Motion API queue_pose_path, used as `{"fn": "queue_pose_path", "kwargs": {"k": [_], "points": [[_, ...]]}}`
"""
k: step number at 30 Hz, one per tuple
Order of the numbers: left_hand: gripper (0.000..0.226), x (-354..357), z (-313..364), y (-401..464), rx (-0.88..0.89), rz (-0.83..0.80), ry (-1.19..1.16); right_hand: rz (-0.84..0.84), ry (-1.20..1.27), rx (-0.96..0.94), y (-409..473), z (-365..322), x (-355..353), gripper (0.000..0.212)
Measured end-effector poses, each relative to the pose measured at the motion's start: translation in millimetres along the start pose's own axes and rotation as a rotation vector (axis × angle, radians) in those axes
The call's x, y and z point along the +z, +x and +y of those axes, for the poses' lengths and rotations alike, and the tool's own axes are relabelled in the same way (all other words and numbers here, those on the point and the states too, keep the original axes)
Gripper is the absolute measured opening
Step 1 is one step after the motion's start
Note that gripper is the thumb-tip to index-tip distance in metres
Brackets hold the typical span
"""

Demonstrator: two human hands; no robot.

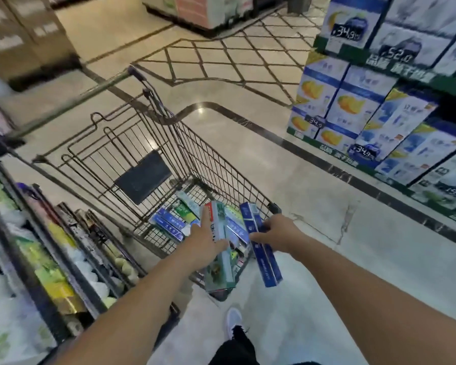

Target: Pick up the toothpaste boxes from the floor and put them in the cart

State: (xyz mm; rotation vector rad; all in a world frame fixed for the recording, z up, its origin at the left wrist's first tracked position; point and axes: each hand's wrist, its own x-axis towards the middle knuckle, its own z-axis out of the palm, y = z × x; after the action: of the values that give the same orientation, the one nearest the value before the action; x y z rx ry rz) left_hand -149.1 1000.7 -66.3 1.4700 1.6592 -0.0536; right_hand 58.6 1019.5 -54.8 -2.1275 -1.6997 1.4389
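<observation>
Cardboard toothpaste cartons like these are looking light, stiff along their length and easy to crush at the ends, with glossy faces that could slide against each other, so a wrap around the middle of the long sides seems the safest hold. The left hand (pixel 205 239) is doing just that, its grip curling around a green-and-white toothpaste box (pixel 219 262) with a red-edged one tucked beside it, both tilting lengthwise over the near corner of the shopping cart (pixel 213 164). The right hand (pixel 278 230) is grasping a pair of blue toothpaste boxes (pixel 263 252) near their upper half, thumb on one side and fingers on the other, so the lower ends are hanging outside the cart's near wall. Both forearms are reaching forward and down, wrists slightly bent toward the basket. More toothpaste boxes (pixel 173 219) are already lying on the cart floor. Whether any are remaining on the tiled floor (pixel 287 185) is not showing here; motion blur is softening the shelf goods.
</observation>
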Motion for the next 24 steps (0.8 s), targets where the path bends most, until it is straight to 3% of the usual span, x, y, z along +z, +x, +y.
{"fn": "queue_pose_path", "kwargs": {"k": [14,24], "points": [[0.100,-57,-84,136,-0.237,0.169,-0.356,-0.246,-0.227,-0.101,222,-98,48,0.046],[0.075,-65,-151,296,-0.384,0.546,-0.710,-0.300,-0.169,-0.187,412,-133,119,0.042]]}}
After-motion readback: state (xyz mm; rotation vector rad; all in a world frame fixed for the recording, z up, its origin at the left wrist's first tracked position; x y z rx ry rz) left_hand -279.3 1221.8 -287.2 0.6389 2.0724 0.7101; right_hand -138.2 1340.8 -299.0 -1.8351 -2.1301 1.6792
